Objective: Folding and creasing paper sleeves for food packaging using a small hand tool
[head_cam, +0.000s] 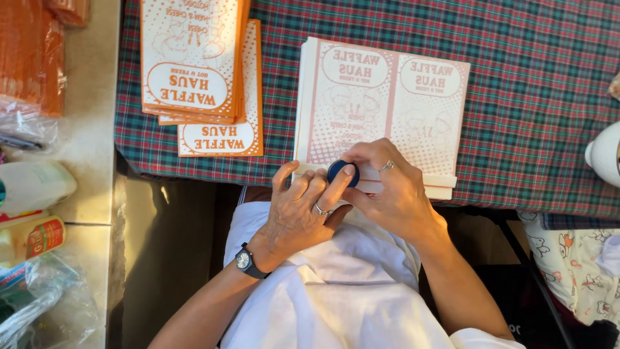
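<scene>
Both hands, left hand [294,210] & right hand [387,187], pinch a small blue round cap [342,172] at near edge of pink printed sheet stack [381,110] on bench [529,97]. Looks like opening step; next needs a firm twist w/ steady grip.

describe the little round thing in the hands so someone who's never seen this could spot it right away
On the plaid tablecloth, find the flat stack of pale pink printed sheets at its near edge. At that stack's near edge, the left hand and right hand meet around a small dark blue disc. It is the only round, dark blue item among the flat paper.
</scene>
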